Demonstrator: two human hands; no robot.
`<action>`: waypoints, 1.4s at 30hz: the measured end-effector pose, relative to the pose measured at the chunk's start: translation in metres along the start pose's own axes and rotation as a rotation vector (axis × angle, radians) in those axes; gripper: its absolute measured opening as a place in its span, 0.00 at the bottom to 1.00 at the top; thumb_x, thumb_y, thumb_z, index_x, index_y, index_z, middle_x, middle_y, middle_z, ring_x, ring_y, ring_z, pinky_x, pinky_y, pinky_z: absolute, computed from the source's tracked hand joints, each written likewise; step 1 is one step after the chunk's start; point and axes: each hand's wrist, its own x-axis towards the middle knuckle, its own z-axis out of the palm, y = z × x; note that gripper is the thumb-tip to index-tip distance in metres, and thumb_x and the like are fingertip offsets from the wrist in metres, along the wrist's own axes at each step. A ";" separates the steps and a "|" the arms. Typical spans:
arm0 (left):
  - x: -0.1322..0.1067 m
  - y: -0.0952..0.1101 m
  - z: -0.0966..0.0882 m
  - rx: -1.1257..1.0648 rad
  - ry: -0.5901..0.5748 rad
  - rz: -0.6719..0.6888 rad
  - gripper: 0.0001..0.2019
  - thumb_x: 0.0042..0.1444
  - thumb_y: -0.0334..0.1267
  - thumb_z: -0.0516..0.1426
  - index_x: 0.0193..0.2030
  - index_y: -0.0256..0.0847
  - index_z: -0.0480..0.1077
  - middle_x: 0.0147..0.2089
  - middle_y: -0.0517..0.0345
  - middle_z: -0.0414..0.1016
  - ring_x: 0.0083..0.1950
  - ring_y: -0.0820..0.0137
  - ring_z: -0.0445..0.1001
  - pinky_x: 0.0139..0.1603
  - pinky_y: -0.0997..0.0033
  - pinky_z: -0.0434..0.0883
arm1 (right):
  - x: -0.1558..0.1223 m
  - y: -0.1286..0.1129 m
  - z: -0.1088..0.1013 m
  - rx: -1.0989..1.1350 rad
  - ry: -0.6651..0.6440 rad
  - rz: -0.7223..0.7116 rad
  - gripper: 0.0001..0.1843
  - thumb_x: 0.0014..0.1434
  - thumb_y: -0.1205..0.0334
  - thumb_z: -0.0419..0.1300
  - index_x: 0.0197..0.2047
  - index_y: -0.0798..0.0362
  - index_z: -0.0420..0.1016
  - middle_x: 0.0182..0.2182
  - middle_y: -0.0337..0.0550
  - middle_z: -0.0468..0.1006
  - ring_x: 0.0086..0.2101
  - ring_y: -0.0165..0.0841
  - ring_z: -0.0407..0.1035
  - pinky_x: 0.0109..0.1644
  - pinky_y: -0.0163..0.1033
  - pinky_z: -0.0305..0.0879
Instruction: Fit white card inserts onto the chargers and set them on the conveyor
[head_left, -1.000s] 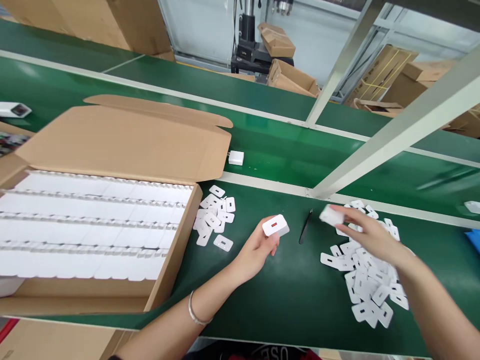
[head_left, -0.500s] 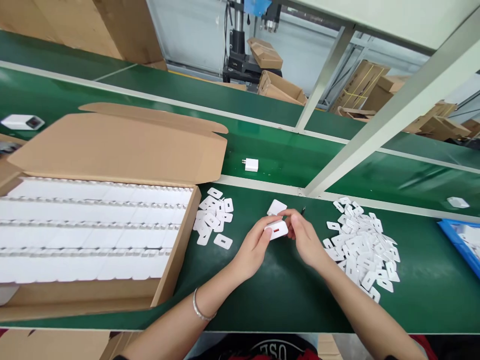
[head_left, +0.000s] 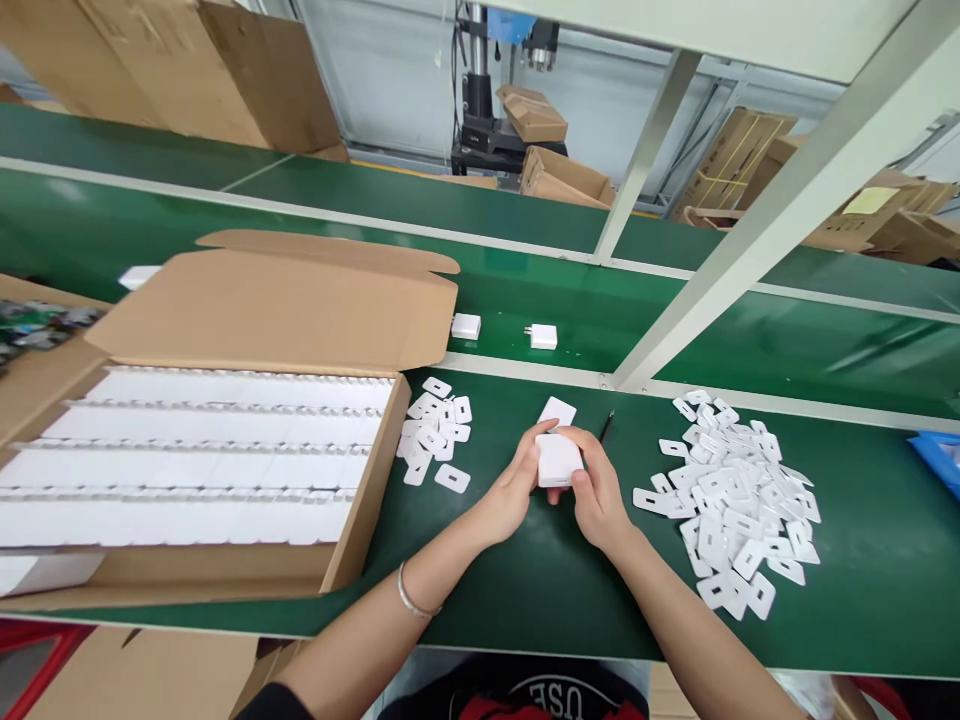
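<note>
Between my hands is a white USB charger block, its broad blank face turned up. My left hand [head_left: 511, 495] grips the charger block [head_left: 559, 462] along its left side. The fingers of my right hand [head_left: 602, 498] close on its right side and top corner. Just beyond lies another white block [head_left: 559, 409] on the green bench, partly covered by my fingers. A thin black pen-like tool [head_left: 607, 427] rests to the right of it. A small pile of white slotted plates [head_left: 433, 432] is left of my hands, and a larger pile of them [head_left: 739, 505] is to the right.
An open cardboard box [head_left: 367, 490] with rows of white pieces takes up the left side, its lid [head_left: 300, 310] leaning back. Two white plug chargers [head_left: 543, 337] sit on the ledge behind. A slanted metal post [head_left: 720, 270] rises at the right. Something blue [head_left: 941, 455] is at the far right.
The charger block has turned from its end with the red slot to its broad face. My right hand has moved from its edge to grip its side. The view has shifted slightly.
</note>
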 end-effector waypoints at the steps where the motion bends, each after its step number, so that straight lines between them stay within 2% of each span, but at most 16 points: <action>1: 0.003 0.000 0.002 -0.076 0.004 -0.004 0.38 0.69 0.68 0.52 0.77 0.48 0.59 0.60 0.47 0.77 0.48 0.63 0.78 0.53 0.58 0.75 | 0.002 0.000 -0.002 -0.044 -0.021 -0.016 0.33 0.75 0.35 0.42 0.65 0.46 0.74 0.54 0.54 0.75 0.50 0.46 0.76 0.51 0.53 0.77; 3: 0.007 0.002 0.007 -0.178 0.043 0.030 0.38 0.66 0.67 0.58 0.75 0.48 0.61 0.67 0.45 0.73 0.59 0.58 0.77 0.59 0.56 0.74 | 0.008 -0.002 -0.009 -0.139 -0.035 -0.045 0.32 0.77 0.39 0.41 0.67 0.46 0.74 0.59 0.55 0.72 0.53 0.45 0.74 0.58 0.55 0.75; 5: 0.009 0.010 0.010 -0.140 0.079 0.080 0.39 0.64 0.64 0.63 0.74 0.48 0.62 0.67 0.45 0.73 0.62 0.56 0.75 0.62 0.55 0.72 | 0.014 -0.005 -0.020 -0.268 0.003 -0.015 0.33 0.76 0.39 0.42 0.69 0.47 0.72 0.61 0.57 0.71 0.56 0.47 0.74 0.62 0.57 0.72; 7: 0.005 0.024 0.010 0.005 0.117 0.143 0.38 0.63 0.62 0.65 0.73 0.48 0.62 0.61 0.47 0.76 0.58 0.57 0.77 0.61 0.56 0.73 | 0.020 -0.004 -0.035 -0.444 0.058 0.162 0.36 0.74 0.37 0.43 0.70 0.52 0.68 0.57 0.61 0.75 0.54 0.52 0.76 0.60 0.61 0.72; 8: 0.000 0.033 0.009 0.099 0.148 0.184 0.37 0.63 0.62 0.65 0.72 0.48 0.64 0.57 0.48 0.77 0.55 0.58 0.77 0.59 0.57 0.74 | 0.022 -0.002 -0.043 -0.548 0.078 0.317 0.38 0.72 0.36 0.45 0.70 0.56 0.66 0.52 0.63 0.78 0.50 0.55 0.78 0.55 0.62 0.74; 10: -0.015 0.054 0.004 0.305 0.251 0.293 0.31 0.65 0.62 0.63 0.67 0.47 0.68 0.54 0.50 0.76 0.51 0.60 0.77 0.55 0.58 0.75 | 0.025 0.006 -0.058 -0.705 -0.030 0.598 0.40 0.71 0.36 0.45 0.68 0.61 0.64 0.43 0.65 0.82 0.42 0.60 0.80 0.46 0.64 0.75; 11: -0.026 0.065 -0.002 0.424 0.329 0.358 0.26 0.66 0.61 0.61 0.63 0.47 0.71 0.54 0.50 0.76 0.51 0.60 0.77 0.54 0.59 0.75 | 0.026 0.011 -0.063 -0.739 -0.099 0.654 0.40 0.71 0.36 0.44 0.66 0.63 0.66 0.40 0.66 0.83 0.40 0.61 0.81 0.44 0.63 0.75; 14: -0.069 0.096 -0.031 0.834 0.680 0.552 0.16 0.71 0.55 0.57 0.54 0.45 0.73 0.53 0.49 0.75 0.54 0.59 0.75 0.58 0.56 0.74 | 0.030 0.027 -0.068 -0.759 -0.193 0.668 0.40 0.70 0.35 0.42 0.62 0.64 0.68 0.37 0.67 0.84 0.36 0.61 0.81 0.39 0.60 0.75; 17: -0.122 0.117 -0.080 1.236 1.196 0.632 0.13 0.68 0.48 0.59 0.50 0.42 0.72 0.52 0.45 0.73 0.60 0.54 0.71 0.65 0.50 0.70 | 0.032 0.033 -0.061 -0.719 -0.189 0.640 0.41 0.70 0.33 0.41 0.63 0.62 0.66 0.39 0.68 0.83 0.34 0.59 0.80 0.37 0.59 0.75; 19: -0.156 0.126 -0.115 1.376 1.475 0.492 0.14 0.64 0.46 0.60 0.51 0.39 0.73 0.55 0.41 0.70 0.63 0.51 0.70 0.66 0.50 0.70 | 0.033 0.031 -0.056 -0.670 -0.174 0.602 0.41 0.70 0.32 0.42 0.64 0.61 0.65 0.43 0.67 0.83 0.35 0.57 0.80 0.36 0.56 0.74; 22: -0.196 0.131 -0.158 1.410 1.698 0.173 0.17 0.65 0.45 0.58 0.56 0.37 0.73 0.61 0.37 0.66 0.64 0.51 0.72 0.64 0.51 0.72 | 0.034 0.027 -0.053 -0.631 -0.149 0.515 0.37 0.70 0.34 0.43 0.64 0.57 0.65 0.49 0.65 0.81 0.36 0.53 0.79 0.36 0.52 0.73; 27: -0.227 0.130 -0.194 1.423 1.622 -0.161 0.18 0.64 0.46 0.58 0.54 0.38 0.75 0.61 0.38 0.67 0.63 0.47 0.72 0.67 0.47 0.70 | 0.033 0.037 -0.066 -0.747 -0.122 0.517 0.31 0.68 0.36 0.44 0.55 0.52 0.70 0.55 0.65 0.76 0.38 0.52 0.77 0.34 0.52 0.70; 31: -0.237 0.136 -0.209 1.542 1.560 -0.229 0.15 0.63 0.46 0.58 0.48 0.37 0.73 0.51 0.40 0.72 0.64 0.42 0.69 0.70 0.38 0.64 | 0.035 0.052 -0.075 -0.680 -0.216 0.534 0.22 0.63 0.44 0.51 0.49 0.51 0.71 0.48 0.59 0.77 0.37 0.50 0.77 0.35 0.51 0.71; 34: -0.243 0.142 -0.215 1.592 1.442 -0.248 0.14 0.64 0.47 0.57 0.46 0.37 0.71 0.49 0.41 0.73 0.63 0.44 0.70 0.70 0.38 0.63 | 0.036 0.056 -0.075 -0.617 -0.255 0.484 0.19 0.60 0.49 0.51 0.48 0.50 0.72 0.44 0.55 0.76 0.38 0.48 0.77 0.36 0.50 0.72; 38: -0.244 0.142 -0.219 1.609 1.327 -0.400 0.16 0.61 0.47 0.58 0.49 0.37 0.71 0.53 0.37 0.73 0.67 0.40 0.68 0.70 0.38 0.63 | 0.033 0.059 -0.076 -0.672 -0.219 0.447 0.19 0.60 0.51 0.52 0.49 0.51 0.73 0.45 0.57 0.75 0.39 0.48 0.77 0.37 0.50 0.72; 42: -0.240 0.144 -0.226 1.535 1.400 -0.484 0.27 0.52 0.51 0.64 0.55 0.39 0.69 0.63 0.30 0.67 0.70 0.31 0.64 0.66 0.33 0.66 | 0.029 0.066 -0.085 -0.729 -0.217 0.494 0.21 0.59 0.49 0.56 0.52 0.50 0.73 0.47 0.57 0.74 0.33 0.46 0.76 0.35 0.50 0.71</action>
